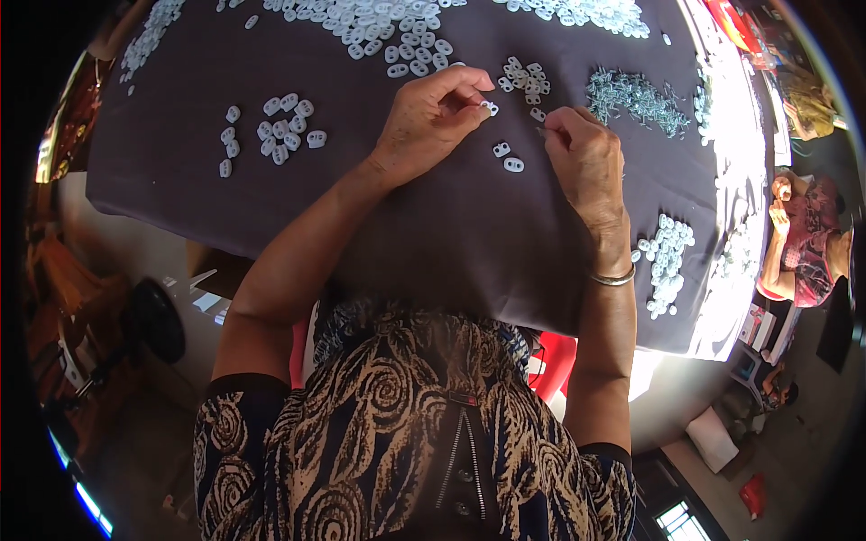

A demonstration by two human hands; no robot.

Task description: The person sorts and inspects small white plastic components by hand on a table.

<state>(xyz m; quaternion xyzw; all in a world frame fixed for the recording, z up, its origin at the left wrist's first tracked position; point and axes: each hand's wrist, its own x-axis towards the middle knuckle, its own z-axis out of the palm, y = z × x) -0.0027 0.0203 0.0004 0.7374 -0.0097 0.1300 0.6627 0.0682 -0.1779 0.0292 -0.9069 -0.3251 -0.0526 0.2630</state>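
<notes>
My left hand [424, 122] pinches a small white oval plastic piece with two holes [490, 108] between thumb and forefinger above the table. To its right, my right hand [586, 158] is closed, thumb against the bent forefinger; a tiny thing seems to poke out at the fingertips, too small to name. Just left of those fingers lies one loose white piece [538, 115]. Two more white two-holed pieces [513, 165] rest on the cloth between my hands. Beyond them is a small cluster of similar pieces [526, 79]. A heap of tiny metal parts [636, 101] lies beside my right hand.
A dark cloth [433, 234] covers the table. Large heaps of white pieces [361, 22] spread along the far side. Smaller groups lie at the left [284, 131] and near right [666, 261]. Another person [803, 239] sits beyond the right edge. A black round object [158, 320] stands at lower left.
</notes>
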